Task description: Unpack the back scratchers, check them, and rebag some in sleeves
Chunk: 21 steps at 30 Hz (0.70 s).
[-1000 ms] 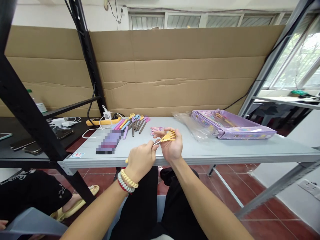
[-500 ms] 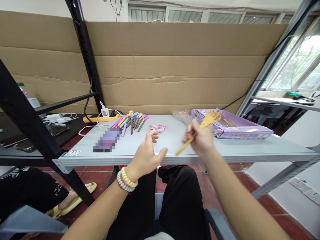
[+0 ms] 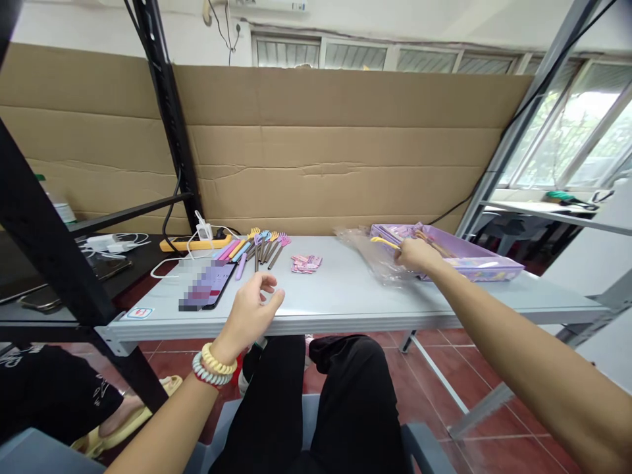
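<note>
My right hand (image 3: 412, 255) reaches to the near left side of a purple box (image 3: 494, 270). It grips a yellow back scratcher, whose yellow handle end (image 3: 384, 241) sticks out to the left of my fingers; the rest of it is hidden. A clear plastic bag (image 3: 368, 253) lies beside the box, partly under that hand. My left hand (image 3: 251, 304) hovers over the table's front edge, empty, its fingers loosely bent and apart. Behind it lie several coloured back scratchers (image 3: 269, 243) with claw-shaped heads and dark rods. A small pile of pink printed packets (image 3: 306, 264) lies to their right.
A phone (image 3: 217, 286) lies on the grey table (image 3: 326, 299), left of my left hand. Beyond it are a yellow power strip (image 3: 190, 244) and a white charger with its cable. A black post (image 3: 165, 112) and a cardboard panel (image 3: 336, 145) bound the table. Another person's leg shows lower left.
My right hand has carried the yellow back scratcher away from me and down to the purple box. My left hand has shifted left, towards the phone. The camera view has moved slightly.
</note>
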Tool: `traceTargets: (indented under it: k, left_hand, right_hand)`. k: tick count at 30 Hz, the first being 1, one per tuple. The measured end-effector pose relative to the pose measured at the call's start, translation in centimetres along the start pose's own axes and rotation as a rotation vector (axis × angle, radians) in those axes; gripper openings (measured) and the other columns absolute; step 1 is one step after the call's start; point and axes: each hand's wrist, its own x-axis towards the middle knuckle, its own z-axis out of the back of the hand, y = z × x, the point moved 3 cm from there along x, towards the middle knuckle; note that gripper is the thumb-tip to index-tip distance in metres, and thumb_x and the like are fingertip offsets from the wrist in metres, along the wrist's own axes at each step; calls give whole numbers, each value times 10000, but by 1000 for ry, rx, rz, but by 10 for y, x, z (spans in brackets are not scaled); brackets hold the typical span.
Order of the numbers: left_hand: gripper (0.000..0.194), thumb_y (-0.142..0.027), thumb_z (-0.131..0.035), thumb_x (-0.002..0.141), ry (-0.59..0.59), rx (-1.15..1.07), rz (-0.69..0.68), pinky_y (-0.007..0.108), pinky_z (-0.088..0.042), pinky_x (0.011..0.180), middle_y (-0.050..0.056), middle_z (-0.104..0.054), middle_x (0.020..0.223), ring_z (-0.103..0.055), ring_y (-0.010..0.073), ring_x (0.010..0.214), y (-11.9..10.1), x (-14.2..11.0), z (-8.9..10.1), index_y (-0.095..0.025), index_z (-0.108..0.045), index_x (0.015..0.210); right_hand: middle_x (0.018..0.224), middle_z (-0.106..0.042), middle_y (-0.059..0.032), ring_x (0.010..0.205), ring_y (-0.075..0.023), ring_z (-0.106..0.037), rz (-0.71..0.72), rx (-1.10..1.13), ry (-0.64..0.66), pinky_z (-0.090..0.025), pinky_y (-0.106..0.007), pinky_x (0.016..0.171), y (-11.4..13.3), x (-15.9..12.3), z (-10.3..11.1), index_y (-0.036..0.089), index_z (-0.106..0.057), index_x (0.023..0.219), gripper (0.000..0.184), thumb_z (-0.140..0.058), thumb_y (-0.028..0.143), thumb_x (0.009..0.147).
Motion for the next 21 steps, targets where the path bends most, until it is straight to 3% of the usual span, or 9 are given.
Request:
traceTargets:
  k: [4, 6, 8, 10, 13, 16, 18, 21]
  left_hand:
    - [217, -370, -581, 764, 12, -118, 52, 287, -466, 666, 44, -628, 903, -603, 174, 810, 9, 8, -7, -189, -556, 881]
    - [272, -424, -588, 755, 36, -286, 122, 289, -467, 669, 56, -632, 888, -607, 179, 797, 8, 19, -17, -183, -556, 878]
    - [360, -504, -568, 755, 110, -530, 235, 288, -470, 645, 73, -639, 873, -617, 183, 760, 2, 31, -32, -173, -550, 897]
    - [452, -581, -536, 754, 213, -784, 377, 286, -475, 607, 88, -642, 841, -626, 185, 706, -7, 43, -49, -163, -538, 926]
    - [555, -665, -513, 731, 312, -1041, 550, 311, -495, 582, 88, -637, 785, -630, 197, 648, -21, 53, -72, -167, -511, 974]
    - [435, -538, -631, 713, 376, -1122, 609, 289, -485, 535, 46, -606, 694, -600, 166, 562, -27, 57, -90, -170, -511, 911]
    - [235, -280, -687, 699, 344, -1091, 600, 250, -464, 514, 17, -576, 632, -575, 132, 523, -26, 59, -98, -161, -509, 795]
    - [140, -49, -591, 685, 225, -1003, 601, 262, -482, 537, 23, -590, 626, -591, 134, 540, -19, 66, -103, -154, -500, 703]
  right_hand:
    - [847, -663, -158, 727, -231, -603, -52, -10, -344, -347, -284, 561, 11, -11, 37, 128, -673, 923, 252, -476, 241, 812]
    - [829, -656, -143, 724, -227, -578, 53, 4, -533, -314, -280, 549, 31, -28, 58, 130, -650, 933, 242, -462, 225, 814]
    - [791, -646, -124, 742, -218, -550, 262, -13, -630, -286, -272, 544, 59, -51, 70, 136, -637, 873, 196, -462, 164, 789]
    - [737, -630, -103, 747, -205, -518, 514, -56, -640, -257, -267, 531, 89, -78, 68, 145, -620, 796, 183, -448, 91, 767]
    - [675, -598, -81, 711, -186, -476, 851, -132, -600, -209, -271, 499, 125, -114, 48, 150, -589, 728, 210, -425, 26, 768]
    - [685, -595, -71, 697, -179, -472, 1072, -157, -542, -197, -276, 483, 142, -139, 23, 156, -580, 729, 199, -439, 32, 797]
    - [711, -604, -72, 706, -177, -487, 1105, -150, -477, -216, -273, 483, 147, -149, 8, 160, -577, 737, 178, -456, 52, 812]
    - [735, -622, -82, 719, -188, -521, 974, -139, -332, -244, -275, 485, 149, -156, -10, 164, -579, 756, 163, -474, 49, 802]
